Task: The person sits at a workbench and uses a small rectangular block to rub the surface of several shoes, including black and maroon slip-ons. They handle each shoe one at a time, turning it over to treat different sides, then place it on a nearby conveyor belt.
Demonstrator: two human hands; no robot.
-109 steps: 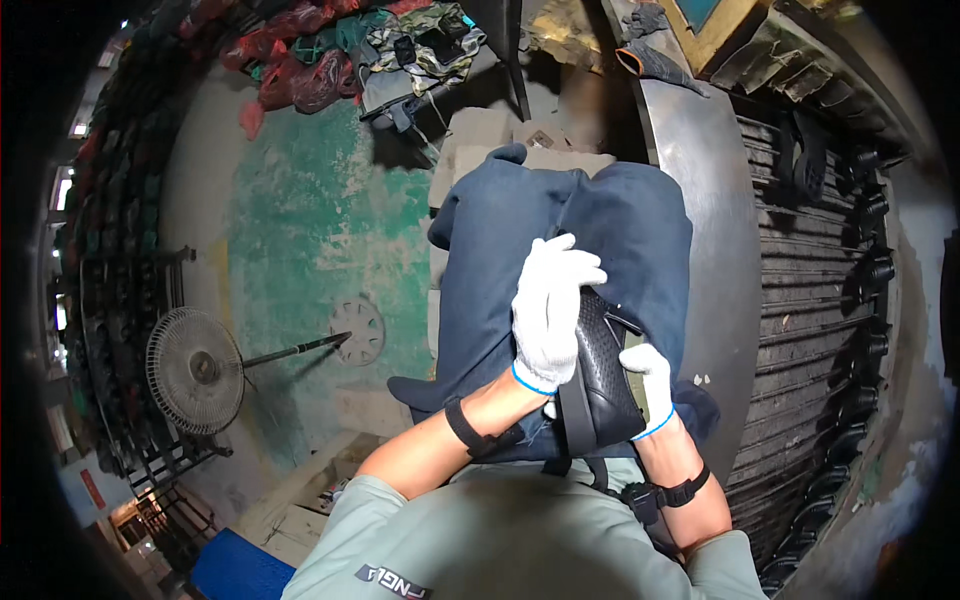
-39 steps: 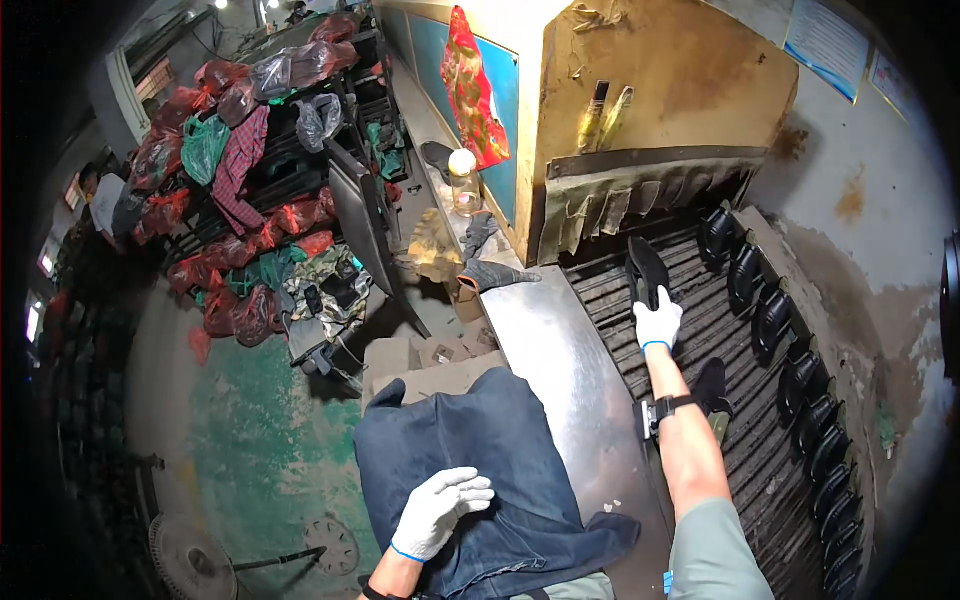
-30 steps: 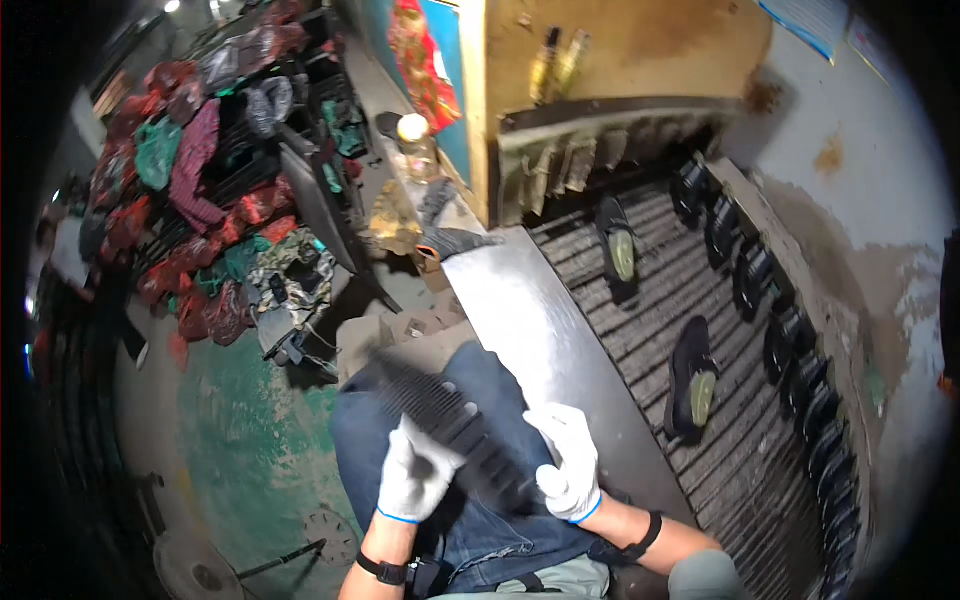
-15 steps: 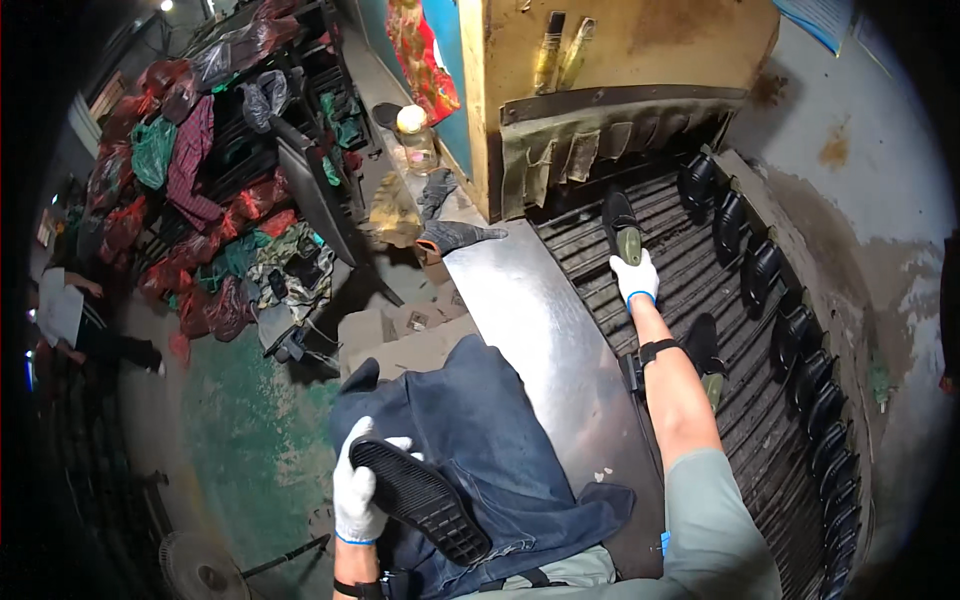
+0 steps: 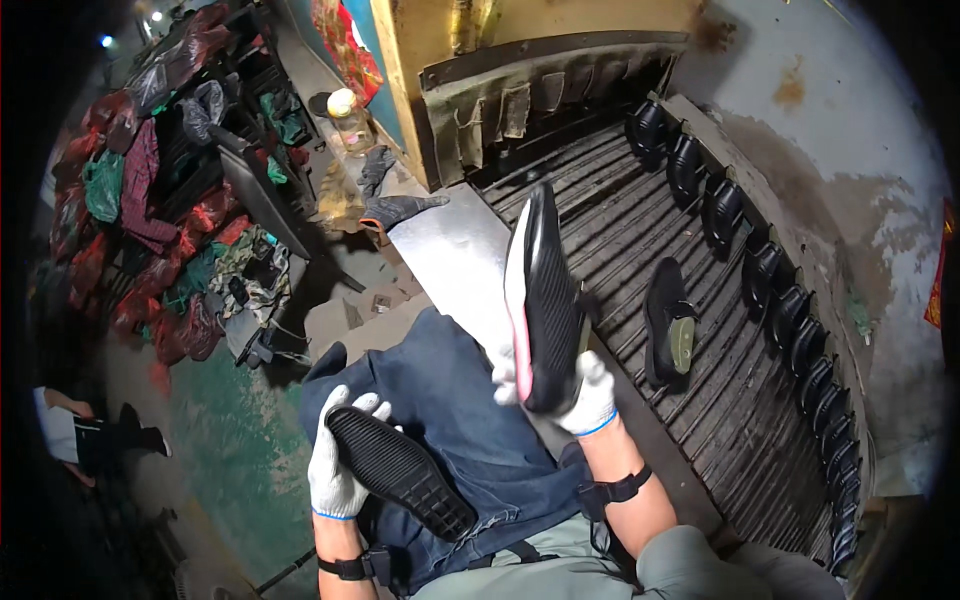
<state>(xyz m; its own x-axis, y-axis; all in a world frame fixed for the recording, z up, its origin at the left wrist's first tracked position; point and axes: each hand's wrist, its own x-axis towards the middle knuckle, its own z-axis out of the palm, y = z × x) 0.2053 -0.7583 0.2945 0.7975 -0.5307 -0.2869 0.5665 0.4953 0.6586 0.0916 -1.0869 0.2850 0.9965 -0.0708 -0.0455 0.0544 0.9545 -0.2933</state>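
Note:
My left hand (image 5: 335, 470), in a white knit glove, is closed on the edge of a black shoe sole (image 5: 405, 475). The sole's ribbed and blocked tread faces up over the dark blue cloth (image 5: 450, 385) on my lap. My right hand (image 5: 590, 400), gloved too, grips a black shoe (image 5: 552, 290) by its heel end, toe pointing up. Its dark ribbed underside shows, with a white and pink strip down its left edge. Beyond that hand, a second black shoe (image 5: 662, 315) with a green last in it rests on the slatted conveyor (image 5: 710, 440).
Several shiny black shoe-shaped pieces (image 5: 722, 210) line the conveyor's right side. A yellowish machine housing (image 5: 560, 30) with a flap curtain (image 5: 540, 95) stands at its far end. Left of it are a metal plate (image 5: 450, 245), a grey glove (image 5: 400, 208), a jar (image 5: 348, 120) and a bag-laden rack (image 5: 210, 215).
My right hand has lifted the shoe off the conveyor and brought it nearer, turning its underside up. The left hand still holds the sole. The view has shifted to the right.

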